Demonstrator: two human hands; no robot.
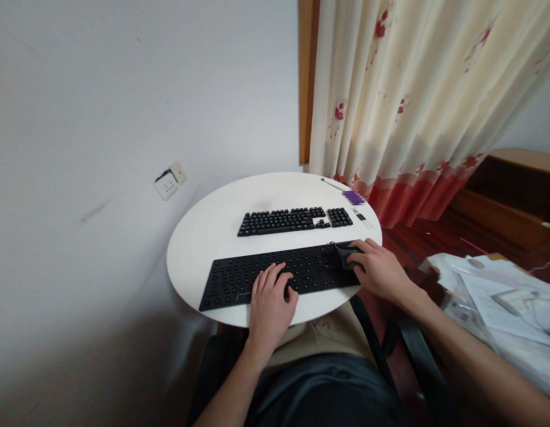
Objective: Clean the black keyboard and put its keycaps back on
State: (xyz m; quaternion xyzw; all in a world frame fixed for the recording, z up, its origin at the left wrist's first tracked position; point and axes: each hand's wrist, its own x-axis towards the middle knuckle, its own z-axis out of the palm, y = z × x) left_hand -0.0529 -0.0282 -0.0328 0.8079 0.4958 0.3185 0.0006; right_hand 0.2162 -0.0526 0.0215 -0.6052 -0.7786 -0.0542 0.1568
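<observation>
A black keyboard base [239, 276] lies near the table's front edge, with its keycaps off and rows of switches showing. My left hand [272, 293] rests on its lower middle, fingers spread, holding nothing I can see. Over the base's right end, my right hand [376, 267] is closed around a small dark object [346, 256], whose kind is unclear; the fingers partly cover it. Behind the base, loose black keycaps [279, 221] are laid out in keyboard order, with the number pad keycaps [340, 217] in a separate block.
On the white round table [190, 243], a blurred purple item [353, 197] and a small black-and-clear piece [361, 217] lie at the right. A wall is on the left, a curtain [368, 118] behind. White bags and papers [501, 302] sit at the right, beside a chair armrest [415, 356].
</observation>
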